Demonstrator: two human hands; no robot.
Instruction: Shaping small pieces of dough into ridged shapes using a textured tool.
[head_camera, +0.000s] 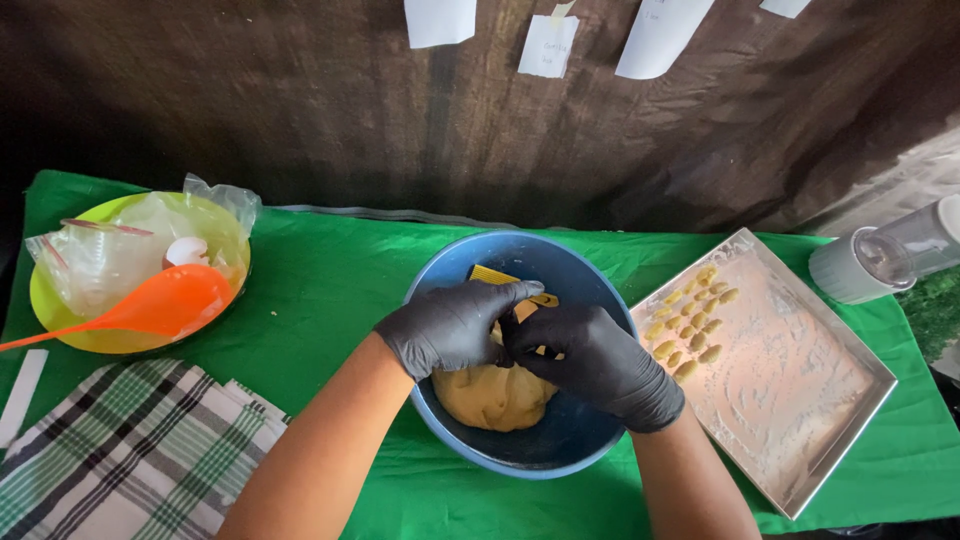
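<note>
Two gloved hands work over one blue bowl (600, 440) in the middle of a green cloth. At the far left lies one checked cloth (130, 460), folded, green and white. Above it stands one yellow-green bowl (45, 315) holding crumpled clear plastic, a piece of eggshell (185, 250) and one glossy orange spoon (160, 303). Inside the round blue bowl sits one soft yellow lump of dough (492, 398), smooth and matte. The left hand (450, 325), in a black glove, curls closed over the top of the dough, and the right hand (595, 360), also gloved, pinches a small bit of dough beside it; one ridged yellow comb (495, 275) shows behind them. At the right rests one rectangular metal tray (800, 400), dusted with flour, carrying about sixteen small shaped dough pieces (690, 325). One white jar (880, 260) lies beyond it.
</note>
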